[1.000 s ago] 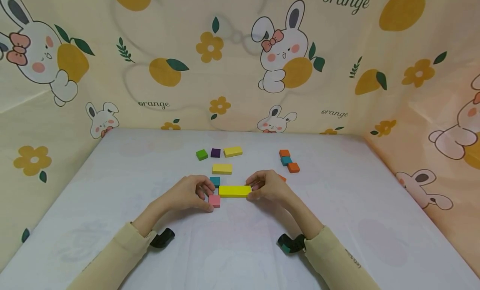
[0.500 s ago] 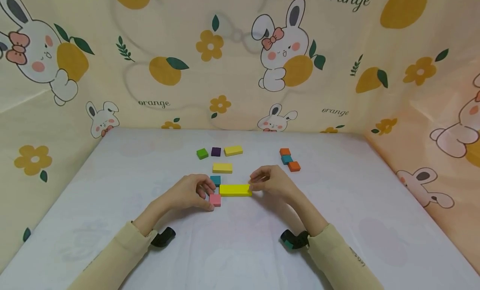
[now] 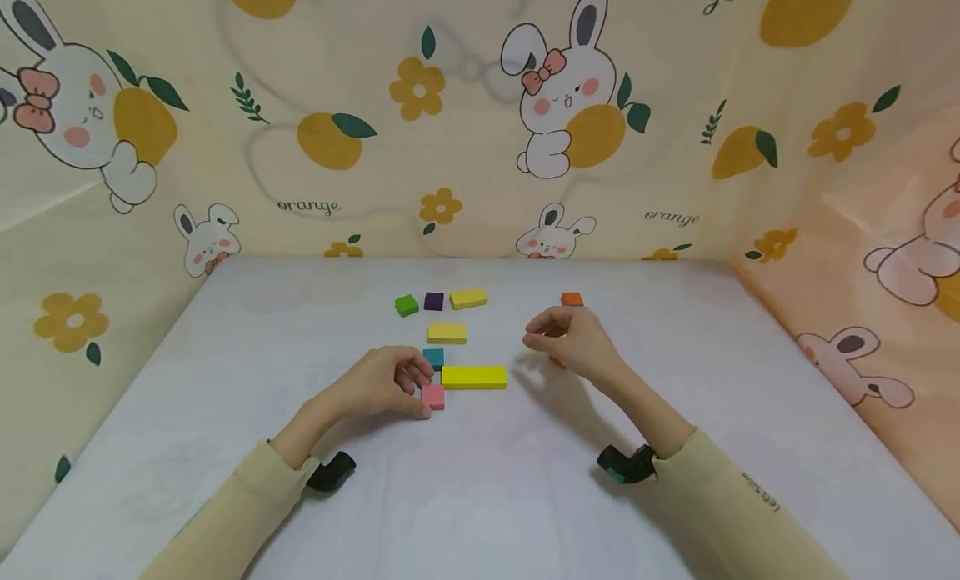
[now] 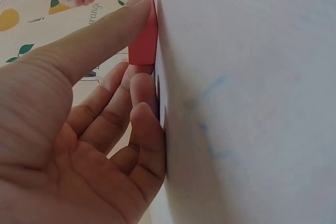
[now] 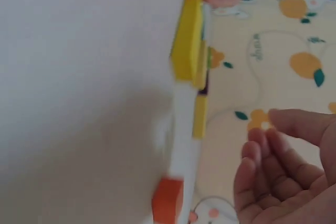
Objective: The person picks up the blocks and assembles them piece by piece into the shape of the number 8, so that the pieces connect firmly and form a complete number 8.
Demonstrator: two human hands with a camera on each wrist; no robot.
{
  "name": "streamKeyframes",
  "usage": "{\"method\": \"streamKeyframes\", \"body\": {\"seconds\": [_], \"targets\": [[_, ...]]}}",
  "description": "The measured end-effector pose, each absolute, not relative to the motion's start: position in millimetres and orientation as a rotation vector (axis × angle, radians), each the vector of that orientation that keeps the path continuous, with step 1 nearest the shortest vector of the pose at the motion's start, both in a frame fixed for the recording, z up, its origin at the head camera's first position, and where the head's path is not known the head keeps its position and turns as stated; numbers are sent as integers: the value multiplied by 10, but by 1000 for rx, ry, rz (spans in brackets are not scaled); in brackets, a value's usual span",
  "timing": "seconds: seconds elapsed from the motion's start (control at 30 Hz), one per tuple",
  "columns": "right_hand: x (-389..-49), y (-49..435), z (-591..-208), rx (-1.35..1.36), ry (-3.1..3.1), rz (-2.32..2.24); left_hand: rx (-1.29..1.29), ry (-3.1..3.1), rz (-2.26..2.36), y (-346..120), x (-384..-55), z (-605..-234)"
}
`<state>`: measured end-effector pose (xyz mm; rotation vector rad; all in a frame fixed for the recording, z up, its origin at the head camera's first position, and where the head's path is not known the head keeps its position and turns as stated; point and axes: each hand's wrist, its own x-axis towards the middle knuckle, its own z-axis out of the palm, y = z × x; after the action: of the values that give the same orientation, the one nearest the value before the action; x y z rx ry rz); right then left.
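Note:
My left hand (image 3: 384, 384) holds a small pink block (image 3: 433, 397) on the table, thumb at its near side and fingertips behind it. The left wrist view shows the thumb pressed to that pink block (image 4: 143, 38). A long bright yellow block (image 3: 474, 377) lies just right of the pink one, with a teal block (image 3: 433, 358) behind its left end. My right hand (image 3: 576, 342) hovers to the right, fingers loosely curved and nothing between them. An orange block (image 5: 168, 200) lies below that hand, mostly covered by it in the head view.
Behind the hands lie two paler yellow blocks (image 3: 447, 333), a purple block (image 3: 434, 301) and a green block (image 3: 407, 306). Another orange block (image 3: 572, 298) shows beyond the right hand. A printed cloth wall (image 3: 465, 163) rises behind the white table (image 3: 480, 497).
My right hand has let go of the long yellow block's right end and moved right and away, now covering most of the orange and teal group. The left hand has stayed put.

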<state>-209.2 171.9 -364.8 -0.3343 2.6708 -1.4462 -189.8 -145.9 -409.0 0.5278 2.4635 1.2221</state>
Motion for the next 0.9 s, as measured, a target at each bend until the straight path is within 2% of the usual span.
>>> {"method": "streamKeyframes", "body": {"seconds": [0.43,0.9], "targets": [[-2504,2583,-3632,-522,2624,-1287,482,2480,1203,-1459,-1912,-4067],[-2547,2628,-3832,-575,2494,-1218,462,2483,1173,-1436,-1925,-4070]]}}
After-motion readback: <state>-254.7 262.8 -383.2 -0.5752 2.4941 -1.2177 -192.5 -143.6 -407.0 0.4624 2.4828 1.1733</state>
